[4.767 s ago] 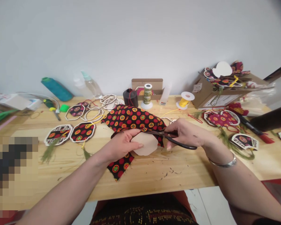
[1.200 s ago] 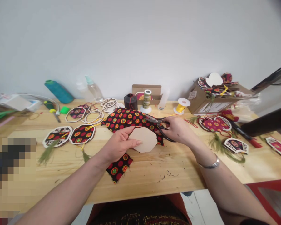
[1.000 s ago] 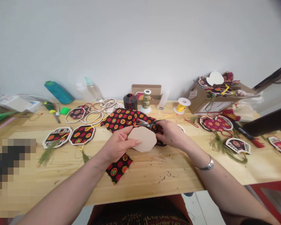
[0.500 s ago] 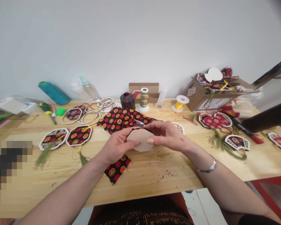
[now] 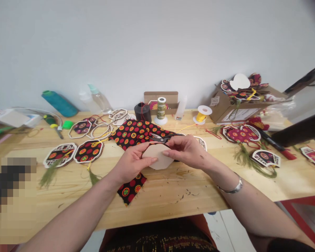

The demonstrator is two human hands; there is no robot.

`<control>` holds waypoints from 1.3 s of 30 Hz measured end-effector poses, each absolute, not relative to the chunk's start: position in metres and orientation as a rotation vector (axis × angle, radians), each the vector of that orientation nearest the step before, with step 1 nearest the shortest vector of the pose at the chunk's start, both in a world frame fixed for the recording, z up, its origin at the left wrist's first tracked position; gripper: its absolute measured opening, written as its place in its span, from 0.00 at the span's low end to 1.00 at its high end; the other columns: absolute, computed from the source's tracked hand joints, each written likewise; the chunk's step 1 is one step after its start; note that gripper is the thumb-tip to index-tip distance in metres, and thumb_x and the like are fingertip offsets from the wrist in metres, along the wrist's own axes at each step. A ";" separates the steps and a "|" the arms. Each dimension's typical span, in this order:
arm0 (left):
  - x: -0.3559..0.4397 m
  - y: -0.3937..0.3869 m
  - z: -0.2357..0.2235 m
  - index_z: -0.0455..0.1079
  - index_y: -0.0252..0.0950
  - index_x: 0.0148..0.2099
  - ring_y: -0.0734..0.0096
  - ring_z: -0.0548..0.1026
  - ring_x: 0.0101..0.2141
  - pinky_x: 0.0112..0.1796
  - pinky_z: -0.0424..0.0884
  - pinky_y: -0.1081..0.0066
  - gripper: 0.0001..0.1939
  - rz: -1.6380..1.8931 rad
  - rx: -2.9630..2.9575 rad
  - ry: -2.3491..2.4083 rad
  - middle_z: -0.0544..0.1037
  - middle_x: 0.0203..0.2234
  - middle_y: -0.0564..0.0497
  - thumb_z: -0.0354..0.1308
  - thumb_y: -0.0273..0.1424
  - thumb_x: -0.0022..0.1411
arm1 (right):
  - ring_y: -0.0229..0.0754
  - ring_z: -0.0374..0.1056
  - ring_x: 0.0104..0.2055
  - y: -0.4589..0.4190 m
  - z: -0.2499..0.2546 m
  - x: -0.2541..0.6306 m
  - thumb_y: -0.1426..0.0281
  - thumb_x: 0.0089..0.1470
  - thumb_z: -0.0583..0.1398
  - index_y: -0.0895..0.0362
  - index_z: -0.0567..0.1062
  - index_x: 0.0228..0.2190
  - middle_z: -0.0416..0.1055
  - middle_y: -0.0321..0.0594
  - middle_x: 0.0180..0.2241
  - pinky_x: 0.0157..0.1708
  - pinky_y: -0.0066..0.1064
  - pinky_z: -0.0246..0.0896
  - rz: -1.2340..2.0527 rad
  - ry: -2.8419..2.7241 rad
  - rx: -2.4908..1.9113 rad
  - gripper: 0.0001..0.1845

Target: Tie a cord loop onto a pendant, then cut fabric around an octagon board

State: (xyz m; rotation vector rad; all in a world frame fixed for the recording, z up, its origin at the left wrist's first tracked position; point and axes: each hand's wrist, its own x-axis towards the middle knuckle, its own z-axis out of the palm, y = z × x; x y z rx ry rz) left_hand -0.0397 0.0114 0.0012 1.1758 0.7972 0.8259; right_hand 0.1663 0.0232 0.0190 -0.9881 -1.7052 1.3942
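- In the lower centre of the frame, a scrap of black cloth (image 5: 131, 190) with red dots and flower rounds lay on the pale wooden table (image 5: 173, 204), its corner pointing towards the person.
- Just beyond it, the left hand (image 5: 132, 162) was closed on the left edge of a plain, pale, many-sided panel (image 5: 160, 162), thumb on top.
- The right hand (image 5: 187, 150) pinched the panel's upper right side; neither hand was nearer, as both touched it.
- The panel sat between them at the centre, pale face up. It looked slightly wider from side to side, though fingers hid its ends.
- Immediately behind it, scissors (image 5: 161, 140) rested on a larger patterned cloth (image 5: 132, 131), blades pointing to the upper left and handles partly hidden by the right hand, crowding the space beyond the panel.
- Left of the cloth lay two framed ornaments (image 5: 89, 151) with tassels; more tasselled pieces (image 5: 243, 134) lay at right.
- Farther back stood a black spool (image 5: 142, 112), a green-toned spool (image 5: 161, 110), a white bottle (image 5: 181, 109) and a yellow spool (image 5: 201, 118).
- A filled cardboard box (image 5: 220, 108) stood near the wall, upper right.
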 end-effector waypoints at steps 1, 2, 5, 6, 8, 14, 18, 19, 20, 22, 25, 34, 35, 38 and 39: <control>-0.039 0.011 0.002 0.72 0.37 0.54 0.67 0.78 0.39 0.41 0.72 0.70 0.23 0.825 1.177 0.805 0.81 0.41 0.48 0.65 0.29 0.54 | 0.31 0.53 0.24 0.023 0.019 0.167 0.61 0.49 0.64 0.59 0.70 0.22 0.59 0.31 0.21 0.21 0.25 0.50 1.372 -1.733 -0.991 0.16; -0.039 0.010 0.003 0.72 0.37 0.53 0.67 0.78 0.39 0.41 0.72 0.70 0.23 0.826 1.178 0.811 0.81 0.41 0.47 0.66 0.29 0.54 | 0.31 0.53 0.24 0.023 0.019 0.167 0.61 0.50 0.64 0.60 0.71 0.23 0.60 0.31 0.22 0.21 0.25 0.50 1.349 -1.766 -0.996 0.15; -0.037 0.009 0.004 0.73 0.37 0.52 0.67 0.77 0.39 0.40 0.72 0.71 0.23 0.820 1.170 0.833 0.81 0.41 0.48 0.66 0.28 0.52 | 0.31 0.53 0.24 0.023 0.019 0.168 0.61 0.53 0.62 0.60 0.74 0.26 0.62 0.33 0.23 0.22 0.25 0.51 1.301 -1.862 -1.015 0.14; -0.037 0.009 0.004 0.74 0.38 0.52 0.67 0.77 0.39 0.39 0.72 0.72 0.23 0.814 1.164 0.836 0.82 0.40 0.49 0.66 0.28 0.52 | 0.31 0.53 0.24 0.023 0.019 0.169 0.61 0.53 0.62 0.61 0.74 0.26 0.62 0.33 0.22 0.22 0.25 0.50 1.290 -1.882 -1.025 0.14; -0.037 0.008 0.004 0.74 0.40 0.52 0.68 0.77 0.38 0.39 0.72 0.72 0.23 0.790 1.151 0.837 0.82 0.39 0.50 0.66 0.28 0.53 | 0.31 0.51 0.23 0.023 0.020 0.169 0.62 0.53 0.61 0.61 0.74 0.26 0.60 0.31 0.21 0.21 0.25 0.48 1.276 -1.903 -1.042 0.14; -0.036 0.008 0.005 0.74 0.43 0.52 0.66 0.77 0.41 0.40 0.71 0.71 0.23 0.769 1.131 0.821 0.81 0.41 0.51 0.65 0.26 0.53 | 0.30 0.46 0.22 0.023 0.023 0.167 0.66 0.53 0.61 0.60 0.70 0.18 0.53 0.29 0.18 0.19 0.25 0.43 1.357 -1.856 -0.982 0.16; -0.036 0.008 0.004 0.74 0.43 0.53 0.67 0.76 0.42 0.40 0.71 0.73 0.23 0.753 1.156 0.834 0.81 0.42 0.51 0.64 0.26 0.54 | 0.30 0.45 0.21 0.025 0.020 0.167 0.66 0.53 0.61 0.60 0.69 0.16 0.52 0.29 0.17 0.19 0.25 0.42 1.374 -1.864 -0.989 0.17; -0.036 0.009 0.003 0.73 0.43 0.53 0.67 0.76 0.42 0.40 0.71 0.73 0.23 0.752 1.164 0.843 0.80 0.43 0.51 0.64 0.26 0.54 | 0.30 0.45 0.22 0.026 0.019 0.167 0.65 0.53 0.61 0.60 0.69 0.16 0.52 0.29 0.17 0.19 0.25 0.42 1.373 -1.869 -0.999 0.17; -0.036 0.009 0.003 0.73 0.43 0.53 0.68 0.76 0.42 0.40 0.70 0.73 0.23 0.751 1.165 0.852 0.80 0.43 0.51 0.64 0.26 0.54 | 0.30 0.46 0.22 0.027 0.017 0.168 0.64 0.53 0.61 0.60 0.70 0.17 0.52 0.29 0.17 0.19 0.25 0.41 1.372 -1.872 -1.015 0.18; -0.036 0.010 0.003 0.73 0.42 0.53 0.68 0.76 0.41 0.41 0.71 0.72 0.24 0.753 1.136 0.865 0.80 0.44 0.51 0.64 0.25 0.53 | 0.30 0.47 0.22 0.029 0.013 0.169 0.63 0.53 0.62 0.61 0.73 0.19 0.55 0.30 0.18 0.19 0.25 0.42 1.376 -1.873 -1.051 0.17; -0.036 0.011 0.003 0.72 0.41 0.53 0.68 0.77 0.40 0.41 0.71 0.71 0.24 0.767 1.045 0.866 0.80 0.44 0.50 0.65 0.25 0.52 | 0.31 0.50 0.22 0.031 0.008 0.170 0.61 0.52 0.62 0.61 0.76 0.23 0.58 0.31 0.19 0.20 0.25 0.44 1.390 -1.857 -1.082 0.16; -0.038 0.020 0.014 0.73 0.28 0.47 0.60 0.80 0.27 0.31 0.76 0.61 0.22 0.738 0.689 0.958 0.81 0.28 0.39 0.43 0.38 0.69 | 0.33 0.58 0.23 0.036 0.005 0.171 0.60 0.46 0.65 0.60 0.82 0.29 0.70 0.36 0.22 0.22 0.27 0.55 1.466 -1.639 -1.176 0.15; -0.039 0.021 0.016 0.73 0.27 0.47 0.61 0.80 0.26 0.30 0.76 0.62 0.24 0.725 0.663 0.968 0.81 0.27 0.39 0.40 0.38 0.70 | 0.33 0.59 0.23 0.037 0.006 0.171 0.60 0.45 0.65 0.60 0.82 0.29 0.71 0.37 0.23 0.23 0.27 0.57 1.474 -1.615 -1.183 0.15; -0.040 0.024 0.019 0.73 0.25 0.44 0.61 0.80 0.25 0.29 0.75 0.64 0.27 0.719 0.607 0.971 0.81 0.25 0.38 0.37 0.39 0.71 | 0.31 0.58 0.21 0.037 0.008 0.171 0.60 0.45 0.66 0.59 0.82 0.30 0.71 0.35 0.21 0.21 0.26 0.55 1.475 -1.582 -1.203 0.15; -0.040 0.024 0.019 0.73 0.26 0.43 0.61 0.80 0.25 0.30 0.75 0.64 0.27 0.724 0.591 0.968 0.81 0.25 0.38 0.37 0.40 0.71 | 0.30 0.57 0.20 0.037 0.008 0.171 0.60 0.45 0.65 0.59 0.82 0.29 0.70 0.35 0.20 0.20 0.26 0.54 1.476 -1.574 -1.210 0.15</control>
